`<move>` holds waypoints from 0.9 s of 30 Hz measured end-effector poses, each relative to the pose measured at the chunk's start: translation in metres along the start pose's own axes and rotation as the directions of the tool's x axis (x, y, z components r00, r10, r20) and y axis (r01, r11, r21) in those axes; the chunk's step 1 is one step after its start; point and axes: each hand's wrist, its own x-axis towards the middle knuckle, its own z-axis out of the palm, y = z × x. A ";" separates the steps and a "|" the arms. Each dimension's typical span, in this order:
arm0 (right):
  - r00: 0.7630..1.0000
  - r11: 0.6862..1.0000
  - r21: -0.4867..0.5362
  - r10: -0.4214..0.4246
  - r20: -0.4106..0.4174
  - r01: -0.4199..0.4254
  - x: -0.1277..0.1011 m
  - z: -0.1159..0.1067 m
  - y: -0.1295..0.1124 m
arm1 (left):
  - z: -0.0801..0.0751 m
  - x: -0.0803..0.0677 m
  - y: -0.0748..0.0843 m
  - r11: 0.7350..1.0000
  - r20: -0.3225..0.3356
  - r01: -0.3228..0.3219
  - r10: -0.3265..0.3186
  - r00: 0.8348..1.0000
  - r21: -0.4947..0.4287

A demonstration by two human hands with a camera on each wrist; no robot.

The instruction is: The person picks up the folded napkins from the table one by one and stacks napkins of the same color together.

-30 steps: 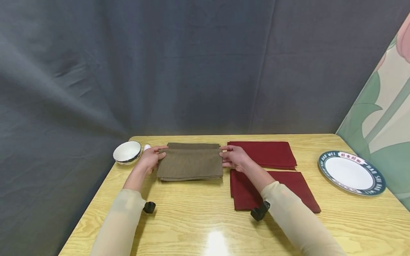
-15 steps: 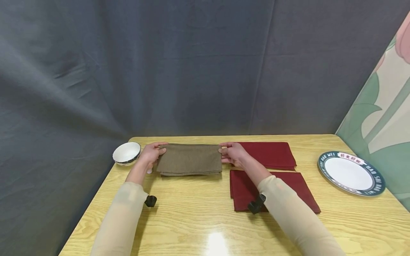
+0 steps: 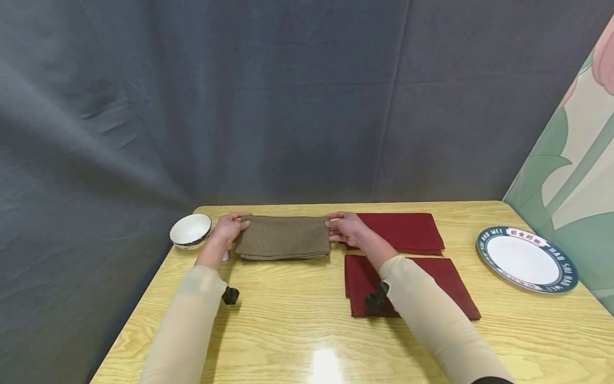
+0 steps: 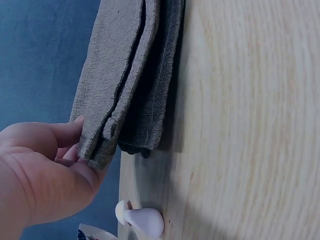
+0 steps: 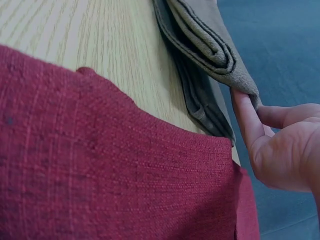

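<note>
A folded brown cloth (image 3: pixel 283 238) lies near the far edge of the wooden table (image 3: pixel 297 325). My left hand (image 3: pixel 229 229) pinches its left end, and the upper layers are lifted off the lower ones in the left wrist view (image 4: pixel 125 75). My right hand (image 3: pixel 346 228) pinches the cloth's right end; the right wrist view shows the raised brown fold (image 5: pixel 210 45) held at my fingertips (image 5: pixel 245 117). Both hands hold the folded top part above the layers resting on the table.
Two dark red cloths lie right of the brown one, one at the back (image 3: pixel 405 232) and one nearer (image 3: pixel 431 282). A white bowl (image 3: pixel 191 230) and a small white object (image 4: pixel 142 218) sit at the left. A blue-rimmed plate (image 3: pixel 526 258) is at the right edge.
Both hands have carried the cloth's near edge away from me toward the far edge, so the brown cloth now looks narrower. My forearms have shifted forward.
</note>
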 end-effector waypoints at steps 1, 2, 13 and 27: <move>1.000 1.000 -0.008 -0.002 -0.002 0.002 0.000 0.000 0.000 | 0.000 0.000 0.000 1.000 -0.004 0.001 -0.001 1.000 -0.006; 1.000 1.000 -0.017 -0.005 -0.003 0.005 0.001 0.000 0.000 | 0.001 0.000 0.000 1.000 -0.008 0.002 -0.002 1.000 -0.004; 1.000 1.000 -0.008 -0.003 -0.016 0.003 0.010 0.002 -0.003 | 0.000 0.008 0.004 1.000 -0.032 0.007 -0.007 0.999 -0.007; 0.999 1.000 -0.024 -0.005 -0.045 0.004 0.017 0.007 -0.012 | 0.003 0.020 0.009 0.999 -0.130 0.021 -0.017 0.991 0.028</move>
